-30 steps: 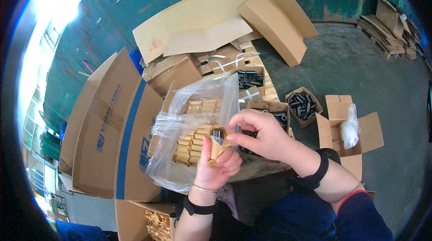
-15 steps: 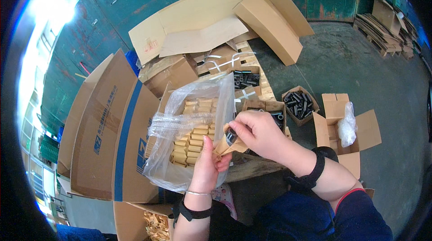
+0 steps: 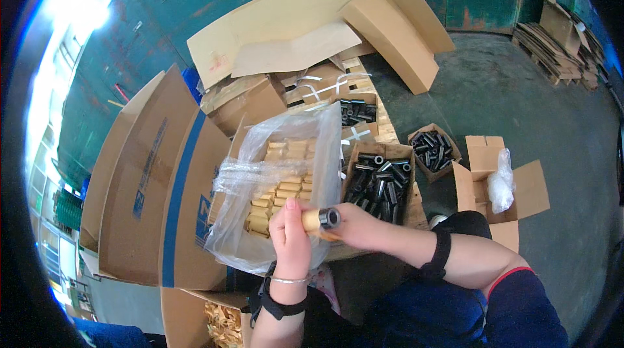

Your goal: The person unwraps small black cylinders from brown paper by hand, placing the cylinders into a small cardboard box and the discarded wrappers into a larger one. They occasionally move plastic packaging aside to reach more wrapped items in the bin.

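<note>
My left hand (image 3: 289, 228) is wrapped round a short black tube (image 3: 330, 218) in brown paper (image 3: 311, 220), its thumb along the top. The tube's open black end sticks out of the paper to the right. Close against it is my right hand (image 3: 356, 226), fingers curled at a loose flap of the paper; its fingertips are partly hidden and blurred. Beneath and beyond my hands stands a box lined with a clear plastic bag (image 3: 260, 254), holding rows of paper-wrapped pieces (image 3: 286, 185). Beside it is a carton of bare black tubes (image 3: 383, 185).
More black tubes fill a smaller carton (image 3: 434, 148) and another box (image 3: 356, 111). An open carton (image 3: 533, 185) holds white plastic wrap (image 3: 501, 182). Tall cardboard (image 3: 143, 185) stands at left, above a box of crumpled brown paper (image 3: 224, 325). Flattened cardboard (image 3: 549, 52) is stacked far right.
The tube has turned so its open end points right and toward me, with paper round its side. My right hand has moved down and left, uncovering the carton of tubes.
</note>
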The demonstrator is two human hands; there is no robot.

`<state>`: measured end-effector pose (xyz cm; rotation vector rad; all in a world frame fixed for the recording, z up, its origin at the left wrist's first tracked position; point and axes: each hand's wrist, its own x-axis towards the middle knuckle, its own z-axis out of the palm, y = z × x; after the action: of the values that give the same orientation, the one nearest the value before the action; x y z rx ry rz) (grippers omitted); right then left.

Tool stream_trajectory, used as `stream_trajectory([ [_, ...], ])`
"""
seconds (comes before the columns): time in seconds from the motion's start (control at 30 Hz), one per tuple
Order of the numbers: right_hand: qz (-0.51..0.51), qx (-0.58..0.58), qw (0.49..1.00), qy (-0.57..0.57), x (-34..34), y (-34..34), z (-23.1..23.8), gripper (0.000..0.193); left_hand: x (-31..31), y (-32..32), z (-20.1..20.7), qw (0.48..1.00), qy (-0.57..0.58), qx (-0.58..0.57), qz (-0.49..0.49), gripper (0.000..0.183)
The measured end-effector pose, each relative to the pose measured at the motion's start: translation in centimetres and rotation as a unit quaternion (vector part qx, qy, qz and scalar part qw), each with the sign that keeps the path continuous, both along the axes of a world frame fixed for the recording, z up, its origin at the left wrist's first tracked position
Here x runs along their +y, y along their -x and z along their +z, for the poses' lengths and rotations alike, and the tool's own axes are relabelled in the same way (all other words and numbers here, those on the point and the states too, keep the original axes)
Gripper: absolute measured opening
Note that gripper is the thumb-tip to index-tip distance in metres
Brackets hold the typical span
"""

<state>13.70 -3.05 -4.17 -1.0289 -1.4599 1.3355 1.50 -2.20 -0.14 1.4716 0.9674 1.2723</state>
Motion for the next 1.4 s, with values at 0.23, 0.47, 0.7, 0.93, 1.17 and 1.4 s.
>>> stream_trajectory([
  [0.23,-0.140,-0.129,0.954,-0.233,-0.8,-3.3,5.6,0.026,1.3,1.4,-0.8,0.975,-0.127,0.097,0.152,0.037],
  [0.47,-0.097,-0.163,0.921,-0.341,-0.4,-2.9,5.3,0.017,1.0,1.0,-0.7,0.985,-0.096,0.111,0.089,0.032],
  [0.7,-0.177,0.134,0.974,-0.042,-0.3,-2.0,4.0,0.007,0.1,-0.4,-0.3,0.955,0.261,-0.042,-0.132,0.024],
  [0.93,-0.173,0.132,0.976,-0.022,0.7,-2.7,2.8,0.010,1.3,0.6,-0.4,0.984,0.074,0.129,-0.101,0.024],
  [1.17,-0.299,0.141,0.943,-0.037,1.9,-8.7,4.5,0.013,3.2,10.1,2.1,0.968,-0.001,-0.028,0.251,0.023],
  [1.4,-0.155,0.115,0.981,0.031,0.4,-6.3,4.3,0.014,1.7,3.0,-0.3,0.992,0.096,0.077,0.031,0.024],
])
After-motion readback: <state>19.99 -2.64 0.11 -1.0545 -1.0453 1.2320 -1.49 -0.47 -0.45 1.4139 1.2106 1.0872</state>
